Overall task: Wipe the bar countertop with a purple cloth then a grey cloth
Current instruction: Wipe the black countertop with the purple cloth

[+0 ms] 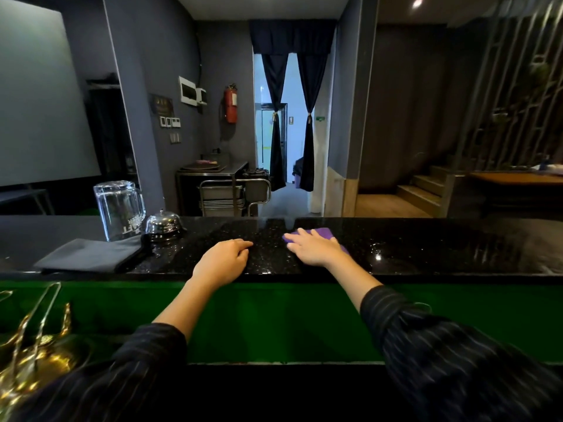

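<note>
The black speckled bar countertop (426,248) runs across the view, with water drops on its middle. My right hand (313,248) lies flat on the purple cloth (324,232), pressing it to the counter just right of centre. My left hand (224,260) rests on the counter's near edge with fingers curled and nothing in it, a short gap left of the right hand. The folded grey cloth (91,254) lies flat on the counter at the left, apart from both hands.
A clear glass pitcher (118,208) and a chrome call bell (163,223) stand behind the grey cloth. Gold-coloured bar tools (33,339) sit low at the left, below the counter. A green panel (274,318) runs under the counter's edge.
</note>
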